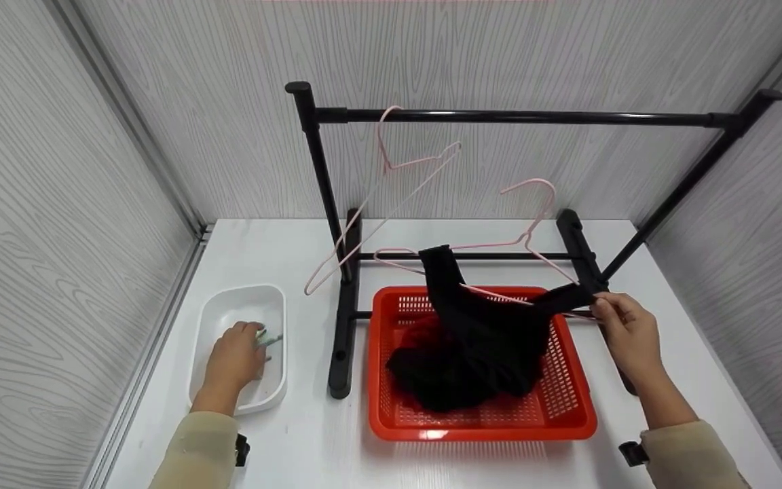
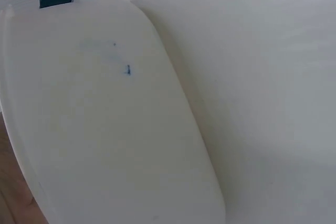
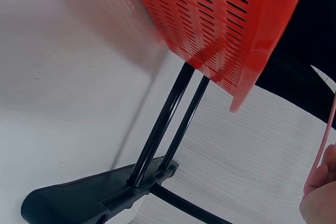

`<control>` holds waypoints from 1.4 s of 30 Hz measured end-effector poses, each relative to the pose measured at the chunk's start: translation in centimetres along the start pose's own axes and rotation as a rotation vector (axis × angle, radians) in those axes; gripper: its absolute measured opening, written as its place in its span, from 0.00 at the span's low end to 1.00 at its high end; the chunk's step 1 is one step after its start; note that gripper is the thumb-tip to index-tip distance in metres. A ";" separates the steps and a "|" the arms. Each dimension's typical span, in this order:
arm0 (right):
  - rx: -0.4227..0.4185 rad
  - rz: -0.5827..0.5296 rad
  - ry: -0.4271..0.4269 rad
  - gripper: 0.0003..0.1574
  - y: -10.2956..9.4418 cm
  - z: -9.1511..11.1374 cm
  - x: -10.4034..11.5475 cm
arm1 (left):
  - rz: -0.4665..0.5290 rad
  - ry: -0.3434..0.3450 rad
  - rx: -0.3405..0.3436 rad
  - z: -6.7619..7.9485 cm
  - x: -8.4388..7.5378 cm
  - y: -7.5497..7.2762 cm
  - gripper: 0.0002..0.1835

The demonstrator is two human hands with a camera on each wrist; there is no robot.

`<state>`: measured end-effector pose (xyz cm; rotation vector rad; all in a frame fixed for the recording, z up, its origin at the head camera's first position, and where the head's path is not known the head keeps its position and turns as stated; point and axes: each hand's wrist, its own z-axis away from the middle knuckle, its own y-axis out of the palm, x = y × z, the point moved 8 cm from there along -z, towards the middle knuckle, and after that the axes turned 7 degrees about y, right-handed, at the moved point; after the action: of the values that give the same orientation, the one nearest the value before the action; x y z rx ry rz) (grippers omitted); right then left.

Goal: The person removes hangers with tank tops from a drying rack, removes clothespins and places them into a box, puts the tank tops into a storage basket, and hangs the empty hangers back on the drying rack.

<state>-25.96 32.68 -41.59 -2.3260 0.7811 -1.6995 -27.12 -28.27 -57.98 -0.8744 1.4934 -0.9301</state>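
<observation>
In the head view my right hand [image 1: 632,336] pinches the end of a strap of a black garment [image 1: 499,333] at the corner of a pink hanger [image 1: 489,244]. Another strap lies over the hanger's left part, and the garment's lower part droops into a red basket [image 1: 482,432]. The right wrist view shows fingers [image 3: 320,174] at the pink wire. My left hand [image 1: 233,360] is down inside a white tub [image 1: 202,339], at some small green clothespins [image 1: 269,339]. Its fingertips are hidden, and the left wrist view shows only the tub's outer wall [image 2: 121,119].
A black rack [image 1: 533,117] stands behind and around the basket, its feet [image 1: 341,339] on the white table [image 1: 309,435]. A second pink hanger [image 1: 391,204] hangs from the rail's left end. Dark red cloth [image 1: 425,333] lies in the basket. Grey panels enclose the sides and back.
</observation>
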 end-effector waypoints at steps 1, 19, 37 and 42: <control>-0.001 0.003 -0.001 0.09 0.0 0.0 0.0 | 0.002 0.005 -0.016 0.0 -0.1 -0.2 0.22; -0.008 0.025 0.041 0.08 0.0 0.3 -0.2 | -0.006 0.084 -0.227 -0.5 -3.7 -3.5 0.14; -0.003 -0.025 0.041 0.10 0.0 0.0 -1.1 | 0.084 0.292 -0.690 -0.5 -11.6 -12.8 0.09; 0.000 -0.027 0.044 0.10 0.0 -0.1 -1.2 | 0.133 0.367 -0.736 -0.5 -14.3 -14.4 0.09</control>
<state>-26.30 33.30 -42.60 -2.3168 0.7609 -1.7668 -25.55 -21.23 -38.96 -1.1376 2.2476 -0.4389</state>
